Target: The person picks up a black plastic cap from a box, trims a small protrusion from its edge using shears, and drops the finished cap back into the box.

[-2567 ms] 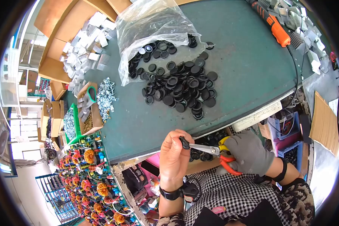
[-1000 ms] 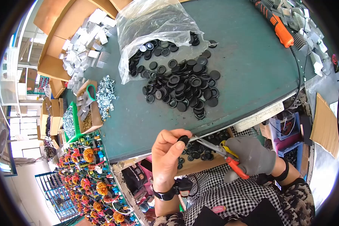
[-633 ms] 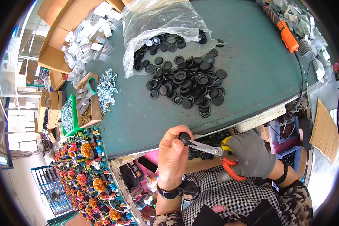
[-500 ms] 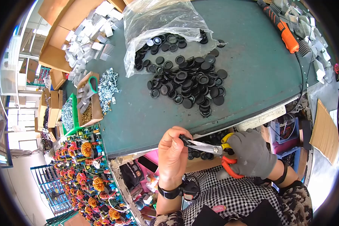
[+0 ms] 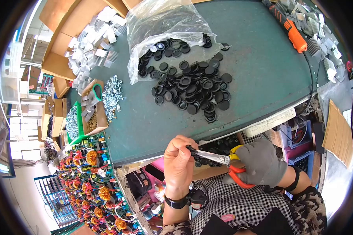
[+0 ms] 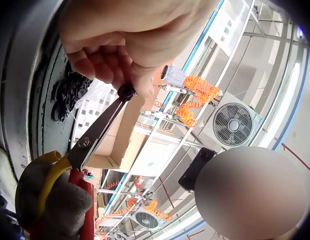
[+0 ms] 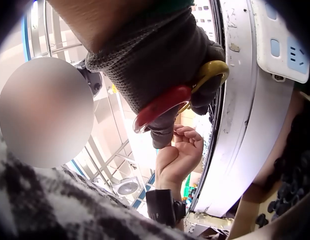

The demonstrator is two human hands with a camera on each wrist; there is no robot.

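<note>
My bare left hand (image 5: pixel 178 166) pinches a small black round cap (image 6: pixel 126 92) between thumb and fingers, just in front of the table's near edge. The gloved right hand (image 5: pixel 262 162) grips a pair of scissors (image 5: pixel 213 157) by its loops, one yellow and one red. Their blades point left and lie almost together, with the tips right at the cap's edge. In the left wrist view the scissors' pivot (image 6: pixel 84 142) shows, and the blade tips meet the cap by the fingertips. From the right wrist, the glove hides the blades.
A heap of black caps (image 5: pixel 192 88) spills from a clear plastic bag (image 5: pixel 164 23) on the green table (image 5: pixel 251 78). Below the edge, a cardboard box (image 5: pixel 208 172) holds more caps. Circuit boards (image 5: pixel 90 184) stand at left; an orange-handled tool (image 5: pixel 296 39) lies at upper right.
One second ago the scissor blades stood apart and the cap showed its flat face. Since then the blades have come onto the cap's edge and drawn together, and the cap has turned edge-on.
</note>
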